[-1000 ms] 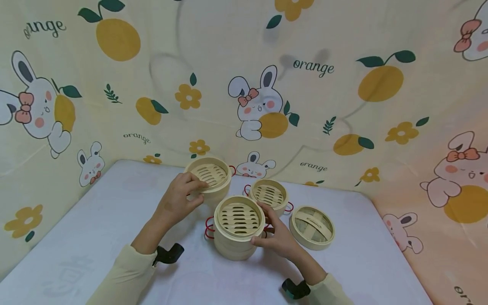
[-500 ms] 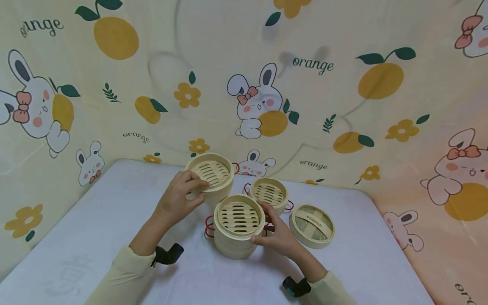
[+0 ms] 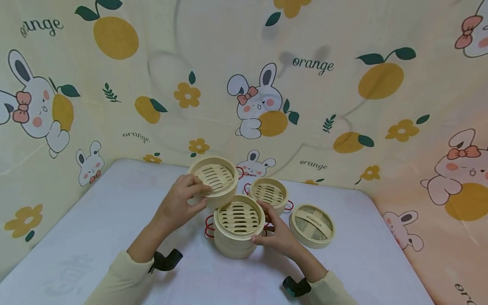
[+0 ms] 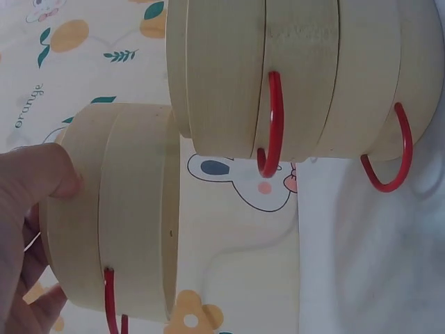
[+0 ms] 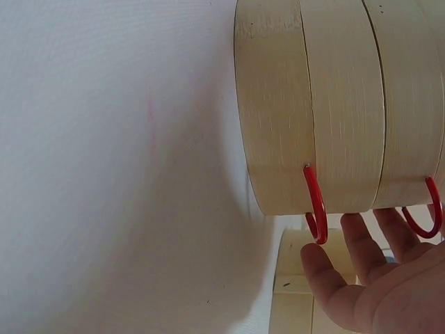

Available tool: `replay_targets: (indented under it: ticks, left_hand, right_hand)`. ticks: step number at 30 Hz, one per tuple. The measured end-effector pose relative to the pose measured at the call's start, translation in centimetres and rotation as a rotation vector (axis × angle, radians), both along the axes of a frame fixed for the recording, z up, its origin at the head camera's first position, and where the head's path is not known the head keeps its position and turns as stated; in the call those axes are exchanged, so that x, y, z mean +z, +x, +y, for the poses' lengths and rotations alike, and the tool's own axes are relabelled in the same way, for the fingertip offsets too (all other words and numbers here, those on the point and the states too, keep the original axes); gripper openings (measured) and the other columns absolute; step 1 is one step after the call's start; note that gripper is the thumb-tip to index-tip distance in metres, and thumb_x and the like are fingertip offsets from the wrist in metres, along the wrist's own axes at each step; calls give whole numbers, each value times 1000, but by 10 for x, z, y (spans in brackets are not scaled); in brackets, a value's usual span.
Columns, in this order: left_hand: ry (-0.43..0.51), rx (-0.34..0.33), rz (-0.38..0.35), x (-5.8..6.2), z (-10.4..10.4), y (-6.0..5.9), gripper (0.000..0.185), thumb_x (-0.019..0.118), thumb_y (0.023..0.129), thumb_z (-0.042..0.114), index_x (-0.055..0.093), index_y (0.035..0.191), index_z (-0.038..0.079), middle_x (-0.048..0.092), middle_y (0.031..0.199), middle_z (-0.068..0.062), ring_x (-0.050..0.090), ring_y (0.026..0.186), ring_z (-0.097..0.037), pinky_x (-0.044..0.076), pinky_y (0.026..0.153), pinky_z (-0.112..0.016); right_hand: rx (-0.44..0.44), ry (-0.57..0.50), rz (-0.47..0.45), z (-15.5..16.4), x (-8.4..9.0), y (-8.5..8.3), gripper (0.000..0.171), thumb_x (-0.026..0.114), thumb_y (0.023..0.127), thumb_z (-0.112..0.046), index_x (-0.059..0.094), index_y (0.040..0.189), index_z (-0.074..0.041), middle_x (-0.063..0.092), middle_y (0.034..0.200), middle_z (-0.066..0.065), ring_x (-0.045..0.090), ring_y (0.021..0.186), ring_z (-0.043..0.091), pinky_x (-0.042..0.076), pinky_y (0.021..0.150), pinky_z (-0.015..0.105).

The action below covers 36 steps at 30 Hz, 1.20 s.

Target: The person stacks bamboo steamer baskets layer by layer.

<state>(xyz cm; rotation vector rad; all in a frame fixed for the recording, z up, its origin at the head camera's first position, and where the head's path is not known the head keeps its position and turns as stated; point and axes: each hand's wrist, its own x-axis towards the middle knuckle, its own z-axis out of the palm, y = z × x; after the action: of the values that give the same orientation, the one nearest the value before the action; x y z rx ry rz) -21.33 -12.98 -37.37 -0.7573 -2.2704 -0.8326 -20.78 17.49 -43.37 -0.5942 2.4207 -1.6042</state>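
My left hand (image 3: 181, 199) pinches the rim of a small bamboo steamer basket (image 3: 215, 177), thumb on its near wall and fingers over the edge. In the left wrist view this steamer basket (image 4: 128, 209) is off the table, its open underside facing the stack, a red handle on its wall. The steamer stack (image 3: 237, 241) stands upright just in front, slotted tier on top, red handles at both sides. My right hand (image 3: 278, 233) grips the stack's right side, thumb in front and fingers behind. In the right wrist view the fingertips (image 5: 361, 243) lie against its wall beside the red handles.
Behind the stack, to the right, stands another slotted steamer basket (image 3: 269, 194) with red handles. A round bamboo lid (image 3: 312, 226) with a strap handle lies right of it on the white table (image 3: 366, 262). A patterned cloth (image 3: 324, 25) hangs behind the table.
My left hand has brought its steamer basket a little to the right and closer, so it now overlaps the stack's back rim. The right hand stays on the stack.
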Motion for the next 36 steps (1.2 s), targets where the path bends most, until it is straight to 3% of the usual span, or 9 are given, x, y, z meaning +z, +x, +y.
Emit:
replay_targets:
  ticks: [8, 29, 36]
  left_hand:
    - [-8, -7, -21, 1, 2, 10, 22, 75, 73, 4, 76, 93, 14, 54, 91, 4, 47, 91, -13, 46, 76, -30]
    - [-5, -96, 47, -1, 17, 24, 28, 77, 72, 5, 74, 96, 18, 54, 92, 5, 47, 90, -11, 46, 77, -29]
    - [-8, -128, 60, 1, 24, 26, 27, 78, 72, 7, 74, 96, 19, 54, 93, 5, 47, 90, -11, 44, 77, -28]
  right_hand:
    - [-2, -2, 3, 0, -1, -1, 96, 83, 72, -26, 27, 150, -28, 48, 140, 5, 50, 118, 26, 45, 92, 44]
    - [27, -23, -1, 1, -1, -1, 96, 83, 74, -24, 26, 150, -24, 47, 142, 8, 49, 116, 27, 45, 92, 45]
    - [25, -12, 2, 2, -2, -2, 94, 83, 74, -25, 27, 149, -30, 47, 141, 6, 49, 115, 26, 45, 92, 45]
